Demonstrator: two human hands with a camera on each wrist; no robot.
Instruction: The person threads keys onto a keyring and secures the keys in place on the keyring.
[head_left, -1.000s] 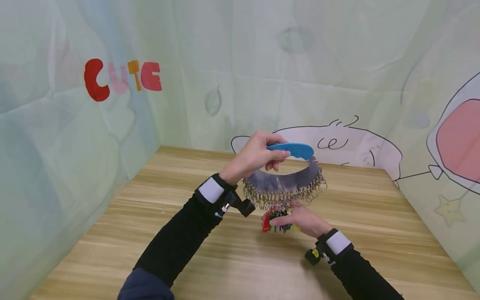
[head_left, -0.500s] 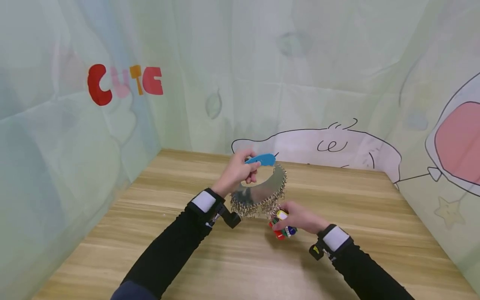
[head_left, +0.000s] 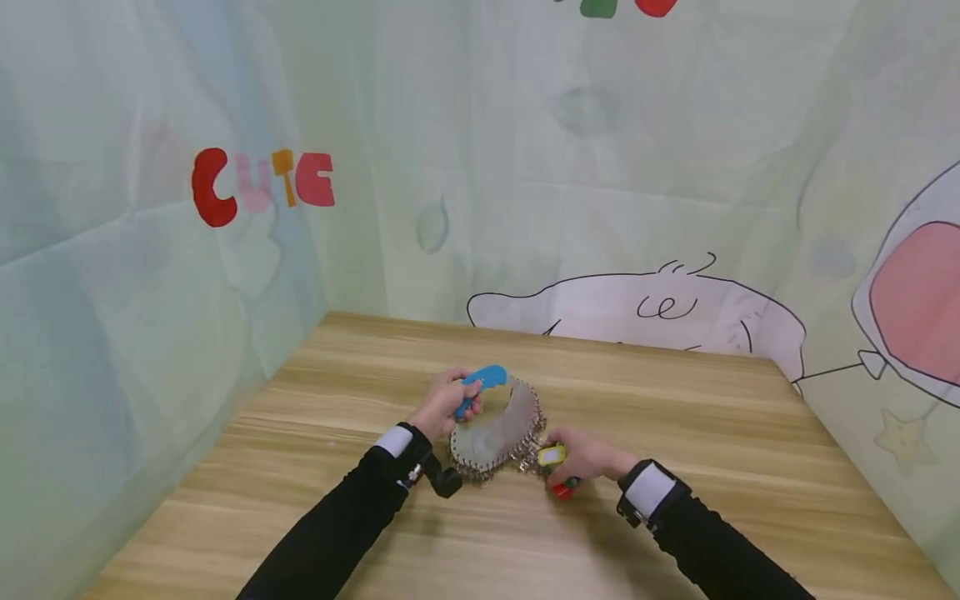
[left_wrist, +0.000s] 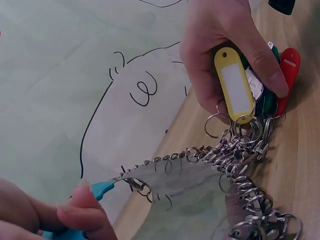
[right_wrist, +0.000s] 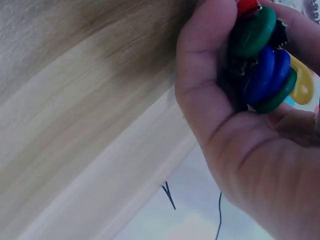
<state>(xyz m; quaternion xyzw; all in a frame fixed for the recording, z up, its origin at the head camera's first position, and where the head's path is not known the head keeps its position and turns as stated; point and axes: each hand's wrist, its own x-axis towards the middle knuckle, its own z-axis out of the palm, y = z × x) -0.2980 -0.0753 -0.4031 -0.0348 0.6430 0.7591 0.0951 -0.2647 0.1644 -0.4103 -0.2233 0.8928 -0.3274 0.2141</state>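
A curved metal key holder plate (head_left: 501,435), edged with many small rings and clips, lies low over the table. My left hand (head_left: 442,404) grips its blue handle (head_left: 489,377), thumb on top. To the right, my right hand (head_left: 588,456) holds a bunch of key tags. In the left wrist view a yellow tag (left_wrist: 234,85) with a white label and a red tag (left_wrist: 288,75) stick out of that grasp. Blue tags (right_wrist: 260,75) and a green tag (right_wrist: 254,32) show between the fingers in the right wrist view. The tags' rings (left_wrist: 245,131) meet the plate's clips.
The wood-grain table (head_left: 360,533) reaches back to a pale printed curtain (head_left: 645,167) on three sides. A camera (head_left: 442,479) is strapped on the left wrist, and a white-patched band (head_left: 651,492) circles the right.
My left hand has lowered the key holder toward the table, shifting it left and nearer. The right hand, still holding the tags, has come down slightly. The head view has tilted up.
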